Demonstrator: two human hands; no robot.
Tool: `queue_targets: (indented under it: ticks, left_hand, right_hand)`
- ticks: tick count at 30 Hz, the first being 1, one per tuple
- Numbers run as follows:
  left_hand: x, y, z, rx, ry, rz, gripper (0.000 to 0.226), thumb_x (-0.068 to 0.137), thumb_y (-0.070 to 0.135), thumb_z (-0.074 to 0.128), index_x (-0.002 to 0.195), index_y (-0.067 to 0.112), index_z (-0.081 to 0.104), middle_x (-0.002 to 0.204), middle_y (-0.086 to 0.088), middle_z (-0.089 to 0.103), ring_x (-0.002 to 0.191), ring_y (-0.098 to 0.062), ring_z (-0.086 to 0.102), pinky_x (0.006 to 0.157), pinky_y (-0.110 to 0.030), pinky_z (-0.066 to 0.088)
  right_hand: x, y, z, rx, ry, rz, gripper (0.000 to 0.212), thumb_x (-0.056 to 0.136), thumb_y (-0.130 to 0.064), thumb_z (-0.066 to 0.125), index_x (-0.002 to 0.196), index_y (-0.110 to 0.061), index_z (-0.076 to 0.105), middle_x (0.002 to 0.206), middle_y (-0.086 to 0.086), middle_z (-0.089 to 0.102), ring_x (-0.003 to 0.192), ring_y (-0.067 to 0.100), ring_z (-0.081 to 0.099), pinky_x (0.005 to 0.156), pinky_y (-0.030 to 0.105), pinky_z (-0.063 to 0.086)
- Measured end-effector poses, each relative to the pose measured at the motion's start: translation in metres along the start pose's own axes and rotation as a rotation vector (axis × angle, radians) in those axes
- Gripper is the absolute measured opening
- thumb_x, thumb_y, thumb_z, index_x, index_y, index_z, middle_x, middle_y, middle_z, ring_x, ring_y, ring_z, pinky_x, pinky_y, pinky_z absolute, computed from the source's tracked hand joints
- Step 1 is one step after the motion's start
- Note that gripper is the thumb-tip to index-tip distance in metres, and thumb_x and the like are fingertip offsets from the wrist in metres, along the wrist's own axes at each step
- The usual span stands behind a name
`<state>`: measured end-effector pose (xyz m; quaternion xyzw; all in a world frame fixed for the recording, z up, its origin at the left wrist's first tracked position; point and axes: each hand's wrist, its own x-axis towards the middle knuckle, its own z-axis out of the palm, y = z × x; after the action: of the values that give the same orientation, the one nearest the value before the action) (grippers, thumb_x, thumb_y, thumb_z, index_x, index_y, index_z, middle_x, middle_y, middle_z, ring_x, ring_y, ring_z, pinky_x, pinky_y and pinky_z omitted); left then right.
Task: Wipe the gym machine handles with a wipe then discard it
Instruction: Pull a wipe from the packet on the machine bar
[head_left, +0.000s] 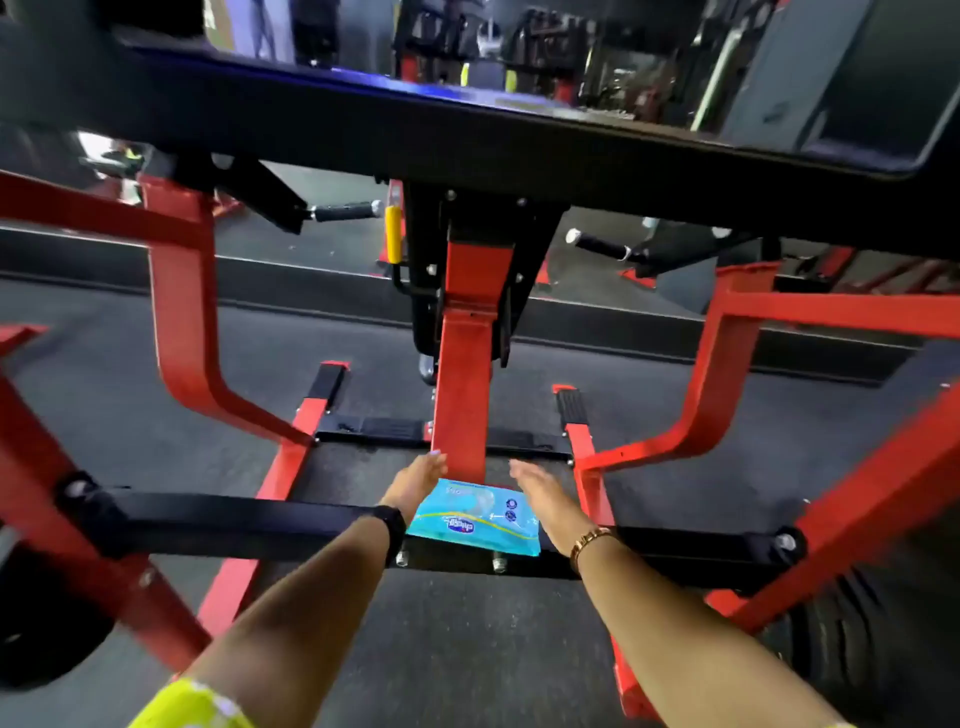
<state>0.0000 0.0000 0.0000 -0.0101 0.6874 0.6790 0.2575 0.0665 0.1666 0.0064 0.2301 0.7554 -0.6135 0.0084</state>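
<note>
A light blue pack of wipes (475, 517) lies on the black crossbar (223, 519) of a red gym machine, at the foot of its red centre post (462, 395). My left hand (418, 480) reaches to the pack's left edge and my right hand (535, 493) to its right edge, both with fingers extended. Neither hand grips the pack. Two black machine handles stick out higher up: the left handle (345, 211) and the right handle (600, 245).
A wide black pad (467, 119) overhangs the top of the view. Red frame arms (182, 322) (727, 364) curve down on both sides. A yellow adjustment lever (393, 234) sits beside the centre post. Grey rubber floor (457, 649) lies below, and a black weight plate (841, 639) stands at right.
</note>
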Motion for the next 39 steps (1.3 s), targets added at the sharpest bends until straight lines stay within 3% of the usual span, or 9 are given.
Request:
queue_targets:
  ticks: [2,5,8,12,19,22,27,31,39]
  left_hand:
    - [0.004,-0.006,0.001,0.213,-0.035,0.006,0.036,0.102,0.019,0.032,0.134,0.011,0.045,0.143,-0.011,0.041,0.134,-0.024,0.038,0.108,-0.028,0.026]
    - [0.017,-0.029,0.0,0.487,-0.062,0.001,0.039,0.1,0.018,0.04,0.139,0.01,0.042,0.146,-0.004,0.038,0.14,-0.019,0.027,0.112,-0.026,0.018]
    - [0.019,-0.039,0.003,0.741,-0.109,-0.005,0.048,0.099,0.023,0.045,0.145,0.012,0.034,0.154,-0.009,0.026,0.146,-0.023,0.005,0.116,-0.03,0.009]
    - [0.021,-0.045,0.003,1.006,-0.17,0.019,0.055,0.097,0.03,0.046,0.148,0.021,0.026,0.158,-0.002,0.014,0.147,-0.024,0.001,0.117,-0.04,0.004]
    - [0.028,-0.038,0.005,1.078,-0.118,0.038,0.07,0.089,0.037,0.06,0.147,0.012,0.029,0.155,-0.007,0.026,0.14,-0.021,0.028,0.113,-0.028,0.021]
    - [0.03,-0.032,0.01,1.138,-0.079,0.043,0.061,0.088,0.039,0.059,0.14,0.012,0.042,0.144,-0.008,0.043,0.129,-0.025,0.045,0.104,-0.03,0.034]
    - [0.034,-0.028,0.014,1.191,-0.022,0.033,0.039,0.094,0.04,0.047,0.127,0.022,0.057,0.128,-0.008,0.058,0.114,-0.028,0.057,0.093,-0.035,0.045]
    - [0.033,-0.026,0.014,1.22,0.032,0.048,0.036,0.098,0.028,0.038,0.124,0.016,0.059,0.125,-0.011,0.06,0.115,-0.03,0.056,0.092,-0.036,0.044]
    - [0.033,-0.022,0.006,1.226,0.008,0.013,0.037,0.098,0.028,0.036,0.12,0.014,0.062,0.125,-0.011,0.061,0.115,-0.029,0.056,0.093,-0.035,0.044]
  right_hand:
    - [0.006,0.005,0.004,-0.096,-0.033,0.057,0.036,0.1,-0.008,0.038,0.135,-0.003,0.043,0.138,0.009,0.046,0.127,0.019,0.043,0.08,0.016,0.04]
    - [0.023,0.022,0.017,-0.284,-0.059,0.163,0.038,0.098,-0.005,0.038,0.135,-0.004,0.045,0.125,0.012,0.053,0.097,0.015,0.052,0.067,0.012,0.042]
    - [0.033,0.031,0.027,-0.512,-0.099,0.178,0.035,0.092,-0.007,0.041,0.125,-0.006,0.054,0.121,0.013,0.059,0.105,0.027,0.057,0.085,0.028,0.044]
    - [0.034,0.025,0.03,-0.572,-0.096,0.177,0.035,0.094,-0.012,0.041,0.128,-0.009,0.052,0.128,0.014,0.055,0.117,0.029,0.051,0.089,0.026,0.039]
    - [0.048,0.016,0.042,-0.287,-0.082,0.184,0.04,0.087,0.0,0.042,0.123,-0.01,0.058,0.107,0.008,0.06,0.09,0.017,0.054,0.078,0.026,0.045]
    - [0.045,0.011,0.046,-0.218,-0.141,0.156,0.04,0.089,0.005,0.037,0.115,-0.018,0.058,0.106,0.005,0.062,0.083,0.011,0.057,0.068,0.015,0.044]
    - [0.048,0.014,0.045,-0.268,-0.202,0.124,0.049,0.084,0.016,0.037,0.119,-0.011,0.058,0.113,0.007,0.061,0.105,0.017,0.057,0.079,0.017,0.046]
    - [0.054,0.016,0.036,-0.513,0.034,0.074,0.033,0.084,0.007,0.048,0.111,-0.002,0.065,0.114,0.012,0.065,0.106,0.024,0.059,0.078,0.02,0.041]
    - [0.059,0.021,0.044,-0.698,-0.038,0.17,0.024,0.08,-0.024,0.072,0.099,-0.01,0.069,0.105,0.006,0.068,0.082,0.012,0.052,0.068,0.021,0.036]
